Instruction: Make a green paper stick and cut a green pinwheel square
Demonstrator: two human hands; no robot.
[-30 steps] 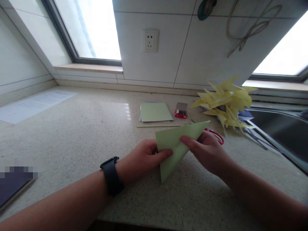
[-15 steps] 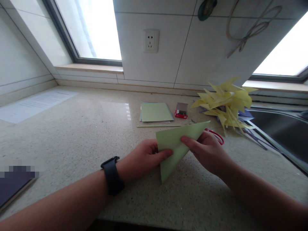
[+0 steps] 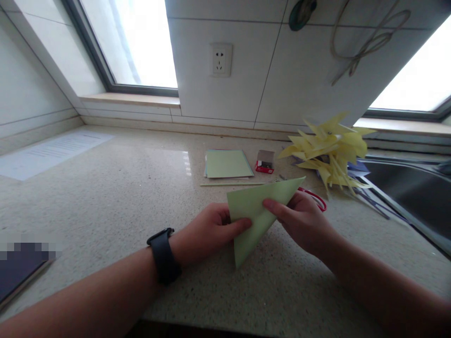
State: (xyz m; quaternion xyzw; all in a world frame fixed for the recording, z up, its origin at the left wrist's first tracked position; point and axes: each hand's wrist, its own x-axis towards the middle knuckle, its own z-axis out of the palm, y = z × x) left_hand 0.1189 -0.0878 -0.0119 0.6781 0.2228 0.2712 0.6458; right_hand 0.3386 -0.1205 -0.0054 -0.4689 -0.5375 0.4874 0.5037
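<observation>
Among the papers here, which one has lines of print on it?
The white sheet at far left; the held green paper and the top of the stack look unprinted.

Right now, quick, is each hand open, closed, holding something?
Left hand: closed, holding the triangular green paper.
Right hand: closed, holding it too.

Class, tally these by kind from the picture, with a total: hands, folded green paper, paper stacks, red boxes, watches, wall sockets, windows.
Hands: 2 (left hand, right hand)
Folded green paper: 1
Paper stack: 1
Red box: 1
Watch: 1
Wall socket: 1
Windows: 2 (left window, right window)
Total: 9
</observation>
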